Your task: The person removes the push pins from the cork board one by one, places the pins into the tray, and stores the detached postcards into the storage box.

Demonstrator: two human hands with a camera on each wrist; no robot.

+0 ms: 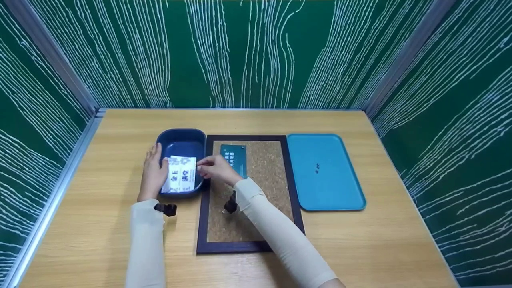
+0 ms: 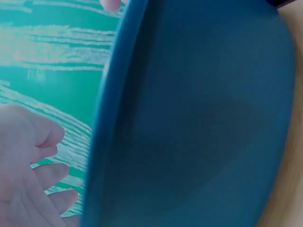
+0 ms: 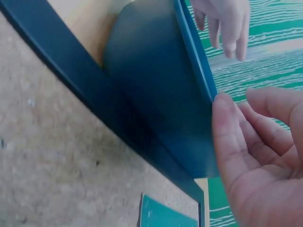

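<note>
A white card [image 1: 181,175] with dark blue print lies over the front part of the dark blue bin [image 1: 182,138]. At the bin's left rim is my left hand [image 1: 152,172], its fingers extended and the thumb close to the card's left edge. My right hand [image 1: 218,168] reaches across to the right rim. In the right wrist view, a fingertip of the right hand [image 3: 258,146] is right at the bin's rim [image 3: 199,66], with the thumb apart from it. The bin's wall hides the card in both wrist views.
A dark-framed cork board [image 1: 264,188] lies right of the bin, partly under my right forearm. A green card [image 1: 234,156] lies on it, a small dark dot at its corner. Farther right, a light blue tray [image 1: 326,188] holds several small dark pieces [image 1: 317,168]. Patterned green walls surround the table.
</note>
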